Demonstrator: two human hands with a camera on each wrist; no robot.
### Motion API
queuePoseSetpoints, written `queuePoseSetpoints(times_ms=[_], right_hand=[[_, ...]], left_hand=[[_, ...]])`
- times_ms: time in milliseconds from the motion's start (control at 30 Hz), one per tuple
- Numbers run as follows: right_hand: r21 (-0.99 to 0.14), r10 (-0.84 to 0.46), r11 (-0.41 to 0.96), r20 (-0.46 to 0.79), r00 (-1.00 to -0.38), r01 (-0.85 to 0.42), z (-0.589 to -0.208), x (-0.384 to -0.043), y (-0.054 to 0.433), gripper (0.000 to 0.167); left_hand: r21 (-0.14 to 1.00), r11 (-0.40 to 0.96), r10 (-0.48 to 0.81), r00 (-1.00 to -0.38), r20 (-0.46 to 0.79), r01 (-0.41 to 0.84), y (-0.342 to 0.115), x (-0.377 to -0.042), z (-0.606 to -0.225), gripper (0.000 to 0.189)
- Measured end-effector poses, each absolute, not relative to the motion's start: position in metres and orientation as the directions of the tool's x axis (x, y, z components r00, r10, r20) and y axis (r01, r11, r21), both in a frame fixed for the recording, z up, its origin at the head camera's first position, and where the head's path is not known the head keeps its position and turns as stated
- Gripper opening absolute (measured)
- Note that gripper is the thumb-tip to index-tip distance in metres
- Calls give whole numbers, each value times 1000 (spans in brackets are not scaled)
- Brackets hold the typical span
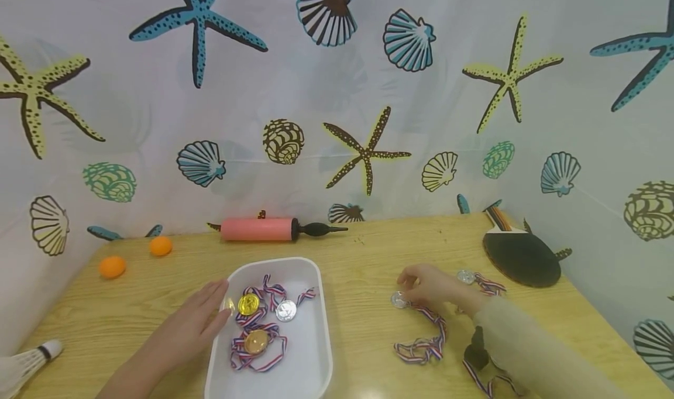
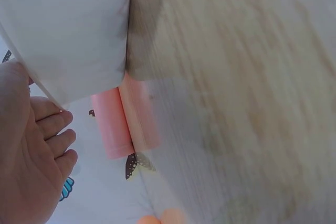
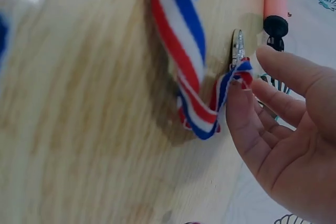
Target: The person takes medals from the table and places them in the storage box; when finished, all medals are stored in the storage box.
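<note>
At the left rim of a white tray (image 1: 327,340) is my left hand (image 1: 192,323), its fingers extended and relaxed along the edge. In the left wrist view the thumb of that hand (image 2: 31,145) overlaps the tray's rim. Two gold medals (image 1: 256,341) and a silver medal (image 1: 286,310) lie in the tray on striped ribbons. Right of the tray, my right hand (image 1: 429,285) reaches down to another silver medal (image 1: 398,299) on the table. A fingertip meets its red, white and blue ribbon (image 3: 241,74), while the thumb stands apart from it.
Further right lie another silver medal (image 1: 466,277) and a black paddle (image 1: 521,257). Behind the tray is a pink hand pump (image 1: 258,229). Two orange balls (image 1: 160,246) and a shuttlecock (image 1: 26,364) are at left. A dark-ended ribbon (image 1: 476,352) lies under the right sleeve.
</note>
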State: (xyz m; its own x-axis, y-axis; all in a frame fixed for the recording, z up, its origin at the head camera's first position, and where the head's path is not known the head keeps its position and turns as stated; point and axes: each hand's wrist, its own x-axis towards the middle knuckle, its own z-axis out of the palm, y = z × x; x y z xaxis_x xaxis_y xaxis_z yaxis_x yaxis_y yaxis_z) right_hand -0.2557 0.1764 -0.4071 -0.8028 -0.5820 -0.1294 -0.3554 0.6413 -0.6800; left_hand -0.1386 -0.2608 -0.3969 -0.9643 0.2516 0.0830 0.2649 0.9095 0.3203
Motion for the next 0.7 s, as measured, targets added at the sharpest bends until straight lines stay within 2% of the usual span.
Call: queuePoseSetpoints(times_ms=[300,533,700], right_hand=[[-652,-577,675,-175,-798,-345,-413,-256,173,24],[-690,-609,634,-165,-776,-351,-413,-255,174,18],[-705,-598,624,-151,-787,-339,-413,-256,177,10]], left_hand=[[315,906,266,-959,101,284,-262,-139,-398,63],[313,912,253,-964,80,265,-261,-139,-397,63],[323,914,240,-969,53,244,-261,-138,-396,65]])
